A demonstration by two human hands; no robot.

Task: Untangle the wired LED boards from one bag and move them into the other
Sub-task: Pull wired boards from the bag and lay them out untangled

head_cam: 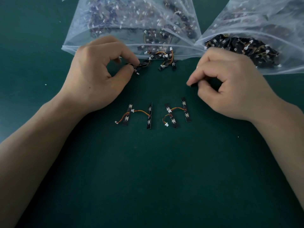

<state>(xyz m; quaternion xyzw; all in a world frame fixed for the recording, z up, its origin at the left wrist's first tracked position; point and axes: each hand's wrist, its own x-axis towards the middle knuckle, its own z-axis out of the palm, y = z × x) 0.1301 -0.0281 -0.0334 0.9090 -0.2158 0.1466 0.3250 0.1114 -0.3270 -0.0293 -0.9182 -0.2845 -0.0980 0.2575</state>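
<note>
Left hand [98, 74] pinches a tangled board [137, 67], right hand [230, 86] a dark piece [193, 85]; two freed pairs [149, 117] lie unbagged, source bag [131, 22] far from emptied.

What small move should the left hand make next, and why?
Probably pull the left hand gently back: it pinches a black LED board whose orange wire runs into the tangled clump at the clear plastic bag's mouth; the right hand pinches a small dark piece.

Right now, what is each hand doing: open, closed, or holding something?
Left hand: pinches an LED board at the edge of the tangle.
Right hand: pinches a small dark piece, mostly hidden.
</note>
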